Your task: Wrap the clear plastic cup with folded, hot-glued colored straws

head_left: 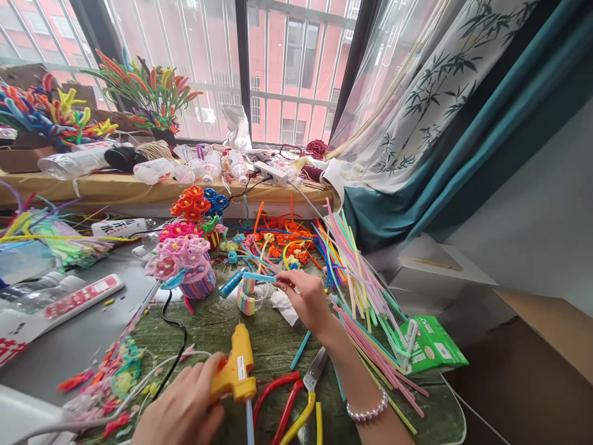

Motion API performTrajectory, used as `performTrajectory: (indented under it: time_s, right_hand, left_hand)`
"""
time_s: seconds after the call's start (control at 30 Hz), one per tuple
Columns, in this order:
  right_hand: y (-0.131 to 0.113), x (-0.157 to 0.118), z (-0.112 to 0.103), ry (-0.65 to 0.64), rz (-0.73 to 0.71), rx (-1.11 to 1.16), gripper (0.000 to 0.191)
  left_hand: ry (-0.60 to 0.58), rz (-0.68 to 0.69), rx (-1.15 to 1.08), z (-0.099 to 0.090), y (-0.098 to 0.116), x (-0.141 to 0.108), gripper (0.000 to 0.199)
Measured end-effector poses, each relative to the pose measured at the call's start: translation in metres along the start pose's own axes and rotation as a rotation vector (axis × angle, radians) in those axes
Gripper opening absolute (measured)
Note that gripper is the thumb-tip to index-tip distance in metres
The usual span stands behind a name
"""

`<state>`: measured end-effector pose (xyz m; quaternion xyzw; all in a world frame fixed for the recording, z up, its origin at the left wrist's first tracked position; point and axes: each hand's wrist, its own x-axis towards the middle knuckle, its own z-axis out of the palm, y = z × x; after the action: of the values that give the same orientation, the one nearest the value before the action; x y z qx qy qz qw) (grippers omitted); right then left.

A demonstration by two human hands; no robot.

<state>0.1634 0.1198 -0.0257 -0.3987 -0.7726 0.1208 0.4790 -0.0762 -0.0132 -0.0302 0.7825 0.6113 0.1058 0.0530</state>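
My left hand is wrapped round the handle of a yellow glue gun, whose nozzle points away from me. A translucent glue stick sticks out of its back end. In my right hand, thumb and fingers pinch one end of a short light-blue pipe cleaner, held out to the left. The other end is over a small pastel-striped cylinder, and I cannot tell whether they touch. Just left of that lies a blue tube. A crumpled white tissue is beneath my right hand.
Scissors and a red-handled tool lie near me. Pots of pipe-cleaner flowers stand left of centre. Loose pipe cleaners and a green packet lie right. Black cable and scraps are left; bottles line the sill.
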Motion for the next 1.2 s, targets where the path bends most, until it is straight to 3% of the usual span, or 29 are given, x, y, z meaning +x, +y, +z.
performTrajectory:
  time_s: [0.17,0.27,0.43,0.57,0.7,1.2]
  right_hand:
    - [0.001,0.000,0.001,-0.005,0.013,-0.050,0.015]
    - [0.002,0.000,0.001,-0.002,0.018,-0.081,0.014]
    - [0.004,0.000,0.001,-0.004,0.028,-0.118,0.014]
    - [0.005,0.000,0.002,-0.016,0.025,-0.137,0.014]
    - [0.007,-0.001,0.003,-0.018,0.030,-0.134,0.014]
    - [0.007,-0.001,0.003,0.007,0.025,-0.159,0.011]
  left_hand:
    - [0.330,-0.009,-0.270,-0.011,-0.001,0.022,0.035]
    - [0.405,-0.081,-0.418,-0.010,0.014,0.034,0.030]
    - [0.344,-0.201,-0.764,-0.005,0.037,0.048,0.047]
    - [0.284,-0.206,-0.945,-0.003,0.038,0.059,0.048]
    - [0.193,-0.177,-0.965,0.000,0.032,0.065,0.048]
    - [0.237,-0.194,-0.929,0.002,0.033,0.061,0.044]
